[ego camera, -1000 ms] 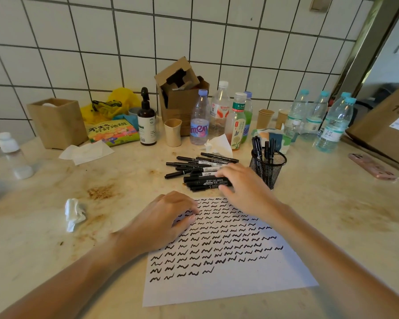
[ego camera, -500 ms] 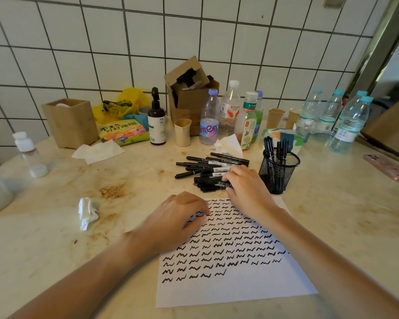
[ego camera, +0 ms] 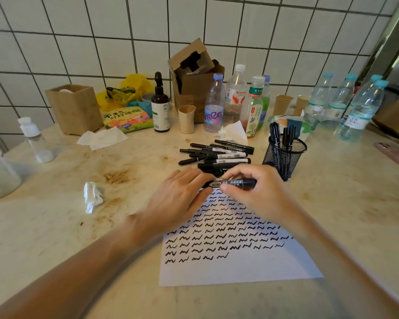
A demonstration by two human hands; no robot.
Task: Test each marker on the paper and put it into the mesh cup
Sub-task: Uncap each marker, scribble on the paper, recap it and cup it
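Looks like a home kitchen or pantry corner used as a makeshift workbench. White tiled wall (ego camera: 78,42) with dark grout behind a stained marble-look countertop (ego camera: 55,226). Clutter is household stuff: drink bottles (ego camera: 213,107), paper cups (ego camera: 186,119), snack bag (ego camera: 127,118), pump bottle (ego camera: 160,104), torn cardboard box (ego camera: 194,74), crumpled tissue (ego camera: 92,196). No lab or office gear visible.

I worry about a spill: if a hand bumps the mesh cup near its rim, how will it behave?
The mesh cup probably weighs little, being open wire mesh. The markers in it stand well above its rim, so a high bump may tip it. On the smooth stone counter, a low push would likelier slide it.
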